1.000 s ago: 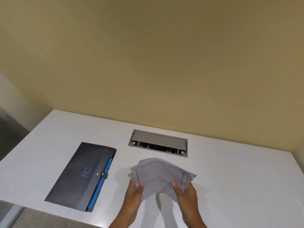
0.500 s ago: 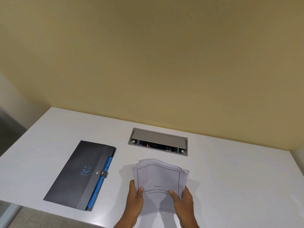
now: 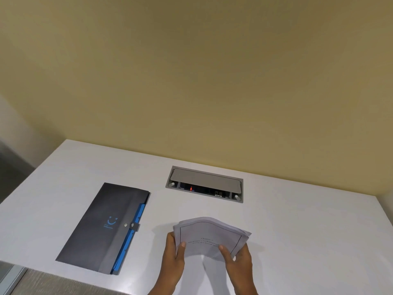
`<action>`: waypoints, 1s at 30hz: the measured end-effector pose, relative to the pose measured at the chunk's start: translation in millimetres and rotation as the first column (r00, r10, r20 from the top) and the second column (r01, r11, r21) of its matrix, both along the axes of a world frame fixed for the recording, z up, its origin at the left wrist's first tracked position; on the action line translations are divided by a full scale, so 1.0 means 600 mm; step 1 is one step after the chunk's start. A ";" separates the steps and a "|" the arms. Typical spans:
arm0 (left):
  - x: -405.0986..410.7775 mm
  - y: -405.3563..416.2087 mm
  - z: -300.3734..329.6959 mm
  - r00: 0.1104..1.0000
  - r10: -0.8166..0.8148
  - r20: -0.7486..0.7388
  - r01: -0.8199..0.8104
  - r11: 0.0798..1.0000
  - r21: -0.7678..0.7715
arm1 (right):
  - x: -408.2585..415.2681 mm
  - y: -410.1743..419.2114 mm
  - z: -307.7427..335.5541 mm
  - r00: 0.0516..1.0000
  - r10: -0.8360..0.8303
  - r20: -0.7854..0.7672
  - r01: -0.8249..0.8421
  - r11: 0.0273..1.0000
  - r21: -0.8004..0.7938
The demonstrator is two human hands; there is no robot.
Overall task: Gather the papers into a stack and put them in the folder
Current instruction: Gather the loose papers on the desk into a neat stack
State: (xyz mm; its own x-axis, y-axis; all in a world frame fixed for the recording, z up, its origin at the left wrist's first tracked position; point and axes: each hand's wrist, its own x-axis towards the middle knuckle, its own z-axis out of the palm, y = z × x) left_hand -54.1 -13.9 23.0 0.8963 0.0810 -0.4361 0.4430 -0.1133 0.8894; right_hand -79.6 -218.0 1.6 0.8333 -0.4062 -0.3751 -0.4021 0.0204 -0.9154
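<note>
A bundle of white printed papers is held above the white desk near its front edge, bowed upward in the middle with its far edges fanned. My left hand grips the bundle's left side, thumb on top. My right hand grips its right side the same way. A dark grey folder with a blue smiley logo, blue inner tabs and a snap flap lies shut on the desk, to the left of the papers and apart from my hands.
A grey cable box with a raised lid and a red light is set into the white desk behind the papers. A beige wall rises behind the desk. The desk's front edge runs just under my wrists.
The papers stood upright and fairly flat half a second ago; now they are tipped back and bowed between both hands. The folder has not moved.
</note>
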 end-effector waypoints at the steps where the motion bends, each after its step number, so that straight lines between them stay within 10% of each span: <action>1: -0.001 0.000 0.000 1.000 -0.008 -0.001 0.008 1.000 -0.001 | -0.001 0.000 -0.003 1.000 0.010 -0.001 -0.010 1.000 -0.005; 30: -0.014 0.003 -0.023 0.995 -0.096 0.026 0.091 0.986 0.140 | -0.008 -0.006 -0.023 0.995 0.055 -0.084 -0.064 0.993 -0.102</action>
State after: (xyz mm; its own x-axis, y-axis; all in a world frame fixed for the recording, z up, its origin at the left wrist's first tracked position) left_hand -62.3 -12.0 8.9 0.9162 0.0538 -0.3971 0.3958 -0.2758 0.8760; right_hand -84.3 -221.6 -12.3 0.8258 -0.3971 -0.4005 -0.4726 -0.0997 -0.8756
